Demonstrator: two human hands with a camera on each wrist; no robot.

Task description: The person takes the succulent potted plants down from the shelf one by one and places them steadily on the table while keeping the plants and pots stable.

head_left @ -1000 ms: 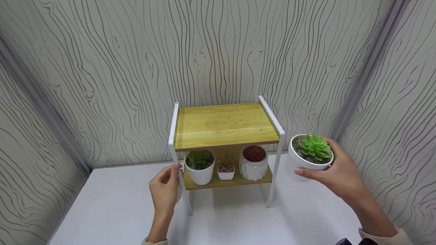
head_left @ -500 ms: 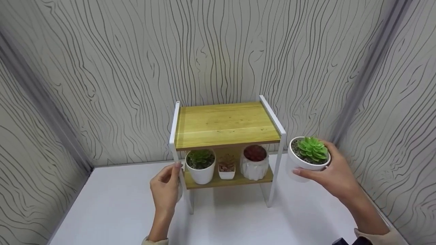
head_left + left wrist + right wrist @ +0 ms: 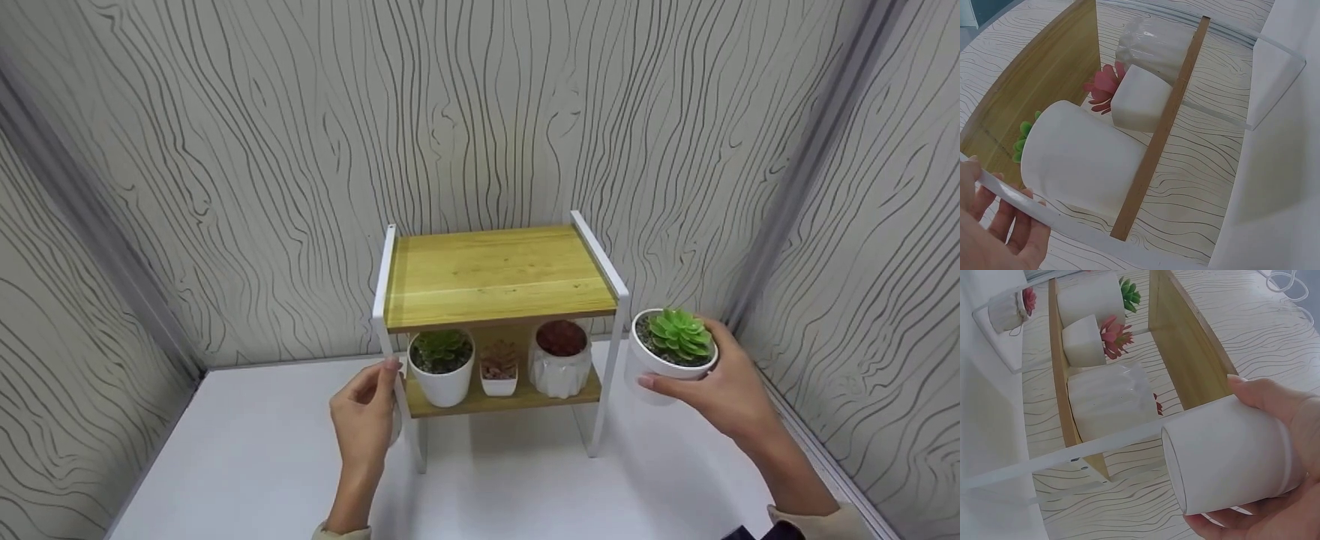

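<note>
My right hand (image 3: 724, 390) grips a white pot with a green succulent (image 3: 679, 335), in the air just right of a two-tier shelf (image 3: 502, 277). In the right wrist view the thumb lies along the side of the white pot (image 3: 1230, 458), with fingers under it. My left hand (image 3: 364, 409) holds the shelf's white front left post; the left wrist view shows its fingers (image 3: 1033, 239) curled round the white post (image 3: 1061, 222). On the lower board stand a round pot with a green plant (image 3: 442, 367), a small square pot (image 3: 499, 375) and a faceted pot with a red plant (image 3: 559, 360).
The shelf stands on a white table (image 3: 247, 450) before a wood-line patterned wall (image 3: 480, 112). In the right wrist view another pot with a red plant (image 3: 1008, 312) sits beyond the shelf's far side. Something dark (image 3: 772, 531) shows by my right sleeve (image 3: 817, 521).
My right hand has shifted a little to the left and down with the potted succulent, closer to the shelf. The left hand stays on the post.
</note>
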